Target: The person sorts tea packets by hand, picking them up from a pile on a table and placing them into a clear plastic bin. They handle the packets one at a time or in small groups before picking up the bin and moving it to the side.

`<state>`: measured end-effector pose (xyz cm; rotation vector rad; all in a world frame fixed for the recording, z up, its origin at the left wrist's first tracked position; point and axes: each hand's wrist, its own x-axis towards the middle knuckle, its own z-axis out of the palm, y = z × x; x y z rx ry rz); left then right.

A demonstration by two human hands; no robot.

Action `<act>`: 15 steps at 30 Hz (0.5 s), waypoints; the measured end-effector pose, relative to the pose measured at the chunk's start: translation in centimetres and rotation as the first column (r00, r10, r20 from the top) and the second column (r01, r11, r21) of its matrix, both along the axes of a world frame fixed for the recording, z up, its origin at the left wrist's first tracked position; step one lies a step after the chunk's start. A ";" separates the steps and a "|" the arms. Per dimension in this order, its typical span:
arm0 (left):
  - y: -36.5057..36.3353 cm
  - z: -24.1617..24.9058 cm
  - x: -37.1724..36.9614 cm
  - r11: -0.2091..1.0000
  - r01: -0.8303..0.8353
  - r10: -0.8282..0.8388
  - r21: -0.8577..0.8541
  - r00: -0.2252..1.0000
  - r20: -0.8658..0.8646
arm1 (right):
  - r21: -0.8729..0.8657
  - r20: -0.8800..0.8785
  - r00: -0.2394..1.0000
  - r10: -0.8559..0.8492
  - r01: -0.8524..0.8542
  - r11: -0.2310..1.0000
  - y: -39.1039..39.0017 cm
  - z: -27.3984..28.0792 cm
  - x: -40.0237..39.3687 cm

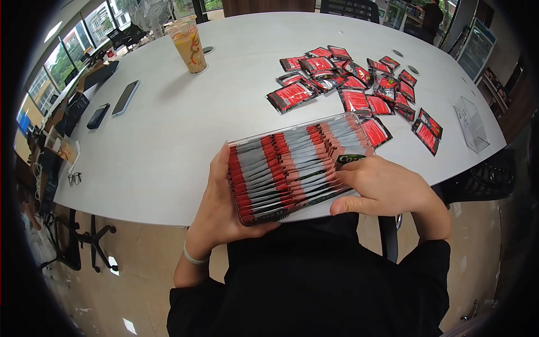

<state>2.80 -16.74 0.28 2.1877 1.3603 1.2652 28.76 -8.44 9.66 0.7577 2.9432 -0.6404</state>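
A clear plastic box [231, 185] packed with rows of red, pink and grey sachets [275, 168] is tilted up at the table's near edge. My left hand [216, 196] grips its left side, thumb up the wall and fingers beneath. At the box's right end, my right hand [387, 185] reaches in, fingertips against a sachet with a dark label [351, 158] reading "Coz". The right thumb is held apart from the fingers, and the fingertips are partly hidden among the sachets.
Loose red-and-black sachets [353, 101] lie in a pile beyond the box. An empty-looking clear holder [471, 124] stands at the right. Farther left are a drink cup [188, 46], a phone [126, 98], a smaller dark device [98, 116] and glasses [74, 178] by the table edge.
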 end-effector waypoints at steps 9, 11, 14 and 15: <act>0.0 0.0 0.1 1.000 0.007 -0.007 -0.005 1.000 0.011 | 0.028 -0.060 0.997 0.055 -0.054 0.998 0.2 -0.4 -0.1; 0.0 -0.1 0.0 1.000 0.014 -0.014 -0.015 1.000 0.015 | -0.026 -0.111 0.994 0.005 -0.008 1.000 0.4 -0.4 0.1; 0.0 -0.1 0.1 1.000 0.013 -0.013 -0.008 1.000 0.025 | -0.070 -0.135 0.990 -0.025 0.015 0.997 0.5 0.1 0.3; 0.0 -0.1 0.1 1.000 0.012 -0.012 -0.010 1.000 0.024 | -0.071 -0.136 0.990 -0.023 0.014 0.997 0.5 0.0 0.3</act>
